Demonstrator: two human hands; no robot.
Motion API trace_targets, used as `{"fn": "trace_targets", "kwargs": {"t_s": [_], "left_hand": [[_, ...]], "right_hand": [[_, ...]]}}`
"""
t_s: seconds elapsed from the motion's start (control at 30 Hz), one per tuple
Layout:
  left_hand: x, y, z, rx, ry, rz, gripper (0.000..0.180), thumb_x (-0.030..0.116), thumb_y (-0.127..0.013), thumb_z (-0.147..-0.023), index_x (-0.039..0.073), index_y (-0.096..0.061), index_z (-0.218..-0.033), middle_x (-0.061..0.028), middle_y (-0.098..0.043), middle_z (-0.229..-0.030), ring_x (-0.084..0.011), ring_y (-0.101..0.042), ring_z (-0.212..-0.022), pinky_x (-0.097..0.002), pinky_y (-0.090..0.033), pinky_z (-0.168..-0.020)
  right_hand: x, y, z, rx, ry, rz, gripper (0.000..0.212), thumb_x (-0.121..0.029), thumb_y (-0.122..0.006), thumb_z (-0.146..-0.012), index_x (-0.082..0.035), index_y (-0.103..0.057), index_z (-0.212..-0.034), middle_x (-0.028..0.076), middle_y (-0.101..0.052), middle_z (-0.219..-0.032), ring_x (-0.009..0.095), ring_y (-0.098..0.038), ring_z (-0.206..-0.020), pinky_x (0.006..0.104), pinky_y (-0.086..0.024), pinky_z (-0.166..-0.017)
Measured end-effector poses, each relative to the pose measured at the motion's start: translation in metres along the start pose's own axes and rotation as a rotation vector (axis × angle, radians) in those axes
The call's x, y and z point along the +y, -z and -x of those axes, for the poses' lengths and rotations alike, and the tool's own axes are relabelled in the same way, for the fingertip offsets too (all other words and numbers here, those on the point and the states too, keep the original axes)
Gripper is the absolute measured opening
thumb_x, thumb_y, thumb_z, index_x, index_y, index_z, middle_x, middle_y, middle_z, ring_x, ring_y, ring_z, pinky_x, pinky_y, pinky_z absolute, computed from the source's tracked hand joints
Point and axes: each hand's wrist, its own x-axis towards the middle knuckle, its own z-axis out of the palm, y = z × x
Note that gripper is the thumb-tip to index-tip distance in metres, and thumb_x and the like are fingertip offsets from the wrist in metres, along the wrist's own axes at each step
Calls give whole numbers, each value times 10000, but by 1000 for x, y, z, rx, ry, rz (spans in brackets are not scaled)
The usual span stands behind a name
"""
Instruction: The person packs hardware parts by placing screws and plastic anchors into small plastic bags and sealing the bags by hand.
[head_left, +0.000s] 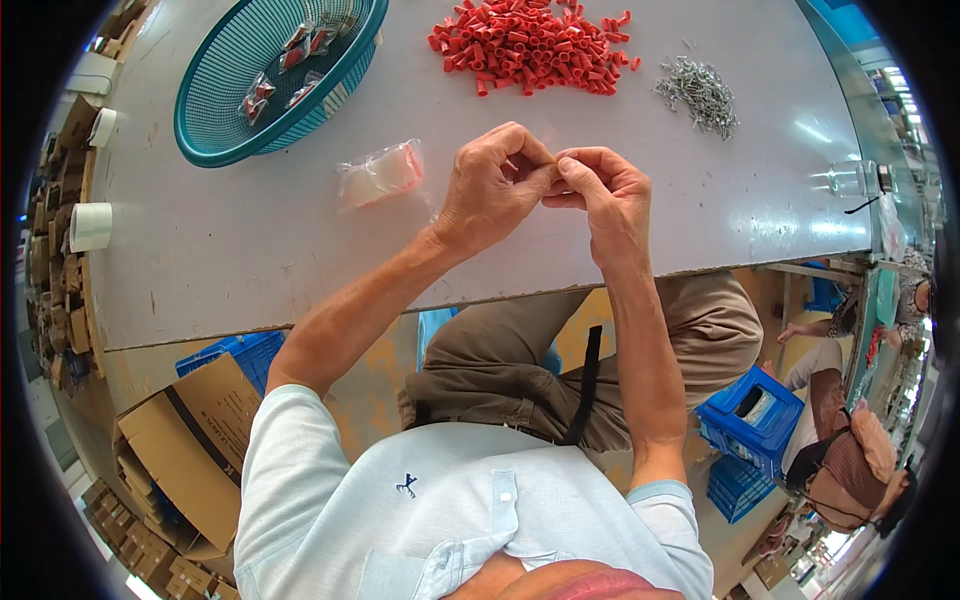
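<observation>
Crowded workroom, bright to the right

Pale grey, smooth-topped worktable [250,235] spans the upper view; front edge dark, worn; glare pooled at its right end. Tan-brown floor [365,370], patched yellowish. Left rim: stacked brown cardboard cartons [75,330]. Nearer, a large, dark-striped brown cardboard box [215,430]. Right: blue lattice-sided plastic crate [738,492] on the floor. Far right: small white patches of light [901,88] (windows or lamps, cannot tell).

Left hand [497,188]: fingertips pinched, meeting those of the right hand [612,192] above the table [250,240]; anything between them is too small to tell.
Plastic bag [382,175]: clear, lying near the left hand.
Basket [240,148]: teal, holding small packets [257,98].
Red pieces [535,50]: heaped beyond the hands.
Metal bits [700,97]: piled right of the red pieces.
</observation>
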Motion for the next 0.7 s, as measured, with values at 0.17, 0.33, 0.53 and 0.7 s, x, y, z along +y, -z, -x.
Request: {"fn": "trace_targets", "kwargs": {"t_s": [0.17,0.33,0.53,0.7], "left_hand": [[-3,-2,1,15,-27,-38,101,46,-801,-925,39,-701,-916,-22,-709,-882,-97,-687,-820,-267,-565,-701],[-1,-3,1,32,-66,-63,97,47,-803,-920,39,-706,-926,-17,-710,-887,-98,-688,-816,-274,-566,-708],[-2,-3,4,25,-15,15,71,39,-786,-933,36,-718,-954,-18,-687,-931,-98,-665,-835,-272,-555,-740],[0,-20,2,137,-86,51,52,5,-748,-905,24,-699,-907,-34,-636,-899,-137,-613,-796,-295,-489,-729]], "right_hand": [[5,-1,2,14,8,-96,161,-41,-639,-986,83,-719,-1050,165,-763,-926,208,-771,-813,357,-684,-748],[4,0,0,8,0,-109,146,-26,-624,-981,79,-715,-1025,160,-760,-919,210,-771,-808,361,-685,-756],[1,-2,-1,0,-19,-133,125,-48,-642,-976,58,-708,-978,121,-752,-887,173,-754,-764,322,-663,-697],[-2,0,0,119,252,396,70,-65,-684,-919,3,-687,-904,90,-695,-755,144,-685,-646,320,-557,-582]]}}
